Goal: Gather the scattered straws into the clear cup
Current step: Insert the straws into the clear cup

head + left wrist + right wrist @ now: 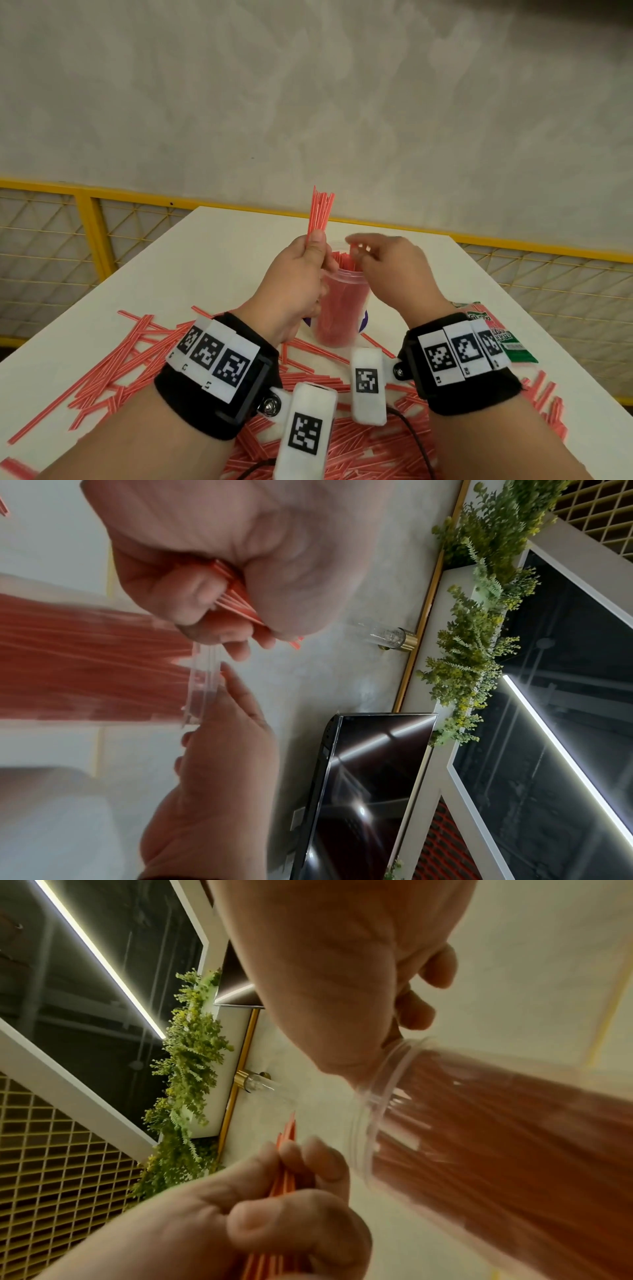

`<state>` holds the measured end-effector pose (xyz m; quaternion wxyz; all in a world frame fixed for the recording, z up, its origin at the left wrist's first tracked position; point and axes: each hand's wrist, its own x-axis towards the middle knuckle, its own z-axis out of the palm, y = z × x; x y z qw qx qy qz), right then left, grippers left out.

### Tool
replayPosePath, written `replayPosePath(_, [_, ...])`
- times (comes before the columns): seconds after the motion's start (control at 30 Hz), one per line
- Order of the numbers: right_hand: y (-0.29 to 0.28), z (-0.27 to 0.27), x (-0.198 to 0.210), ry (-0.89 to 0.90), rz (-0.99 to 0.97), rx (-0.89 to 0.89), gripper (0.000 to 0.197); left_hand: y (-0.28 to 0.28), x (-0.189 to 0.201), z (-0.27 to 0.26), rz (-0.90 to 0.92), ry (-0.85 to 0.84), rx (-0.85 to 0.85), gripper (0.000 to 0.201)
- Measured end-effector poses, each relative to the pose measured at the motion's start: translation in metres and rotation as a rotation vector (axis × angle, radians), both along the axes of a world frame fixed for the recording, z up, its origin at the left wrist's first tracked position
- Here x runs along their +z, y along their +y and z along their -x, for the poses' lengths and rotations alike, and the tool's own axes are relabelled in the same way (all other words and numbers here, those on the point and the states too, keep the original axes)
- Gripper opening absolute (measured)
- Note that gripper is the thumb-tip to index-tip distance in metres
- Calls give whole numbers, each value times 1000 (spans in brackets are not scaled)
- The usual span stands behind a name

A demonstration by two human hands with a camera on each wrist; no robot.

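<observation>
My left hand (313, 245) grips a bunch of red straws (321, 212) upright, just left of the clear cup (342, 308). The cup stands mid-table, packed with red straws. My right hand (363, 248) hovers over the cup mouth with loosely bent fingers; I see nothing held in it. In the left wrist view the left hand (219, 610) wraps the bunch (236, 599), and the right hand's fingers (236, 693) reach to the cup rim (202, 685). The right wrist view shows the right hand (421, 993) above the cup rim (373, 1110). Many scattered straws (113, 363) lie near me.
The white table (222, 240) ends just beyond the cup. A yellow mesh railing (92, 226) runs behind it. A green snack packet (507, 339) lies at the right, behind my right wrist. Loose straws cover the near table under both forearms.
</observation>
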<state>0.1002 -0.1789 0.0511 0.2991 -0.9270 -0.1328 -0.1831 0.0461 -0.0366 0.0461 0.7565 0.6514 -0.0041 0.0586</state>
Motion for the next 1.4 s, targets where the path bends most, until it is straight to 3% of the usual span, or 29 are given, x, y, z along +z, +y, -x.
replayPosePath(0.1, [1,0,0,90,37,29,28,2,0,-1,-29,10,42,37])
replayPosePath(0.2, [-2,0,3,36,-1,17,33,2,0,-2,-29,14,45,36])
replayPosePath(0.3, [-4,2,5,106,246,-13,52,2,-2,-2,-38,8,46,36])
replayPosePath(0.37, [-2,5,6,148,304,-8,55,3,-2,-3,-31,4,47,34])
replayPosePath(0.47, [-3,7,9,55,127,15,43,3,-2,-3,-5,3,19,30])
replayPosePath(0.53, [-3,10,14,-83,-134,33,27,4,-2,-3,30,6,-20,28])
replayPosePath(0.6, [0,12,20,-109,-428,92,12,6,-3,-3,33,3,-57,28])
replayPosePath(0.63, [1,14,22,-70,-529,126,10,6,-3,-4,26,1,-74,27])
replayPosePath(0.7, [2,15,24,18,-642,184,23,5,-3,-3,17,-2,-111,26])
replayPosePath(0.8, [3,17,25,65,-719,242,35,3,-3,-2,27,12,-173,24])
replayPosePath(1.07, [7,22,27,66,-847,326,25,1,-2,0,36,30,-209,22])
replayPosePath(1.4, [8,21,27,52,-880,291,22,-2,-1,1,23,-16,-154,20])
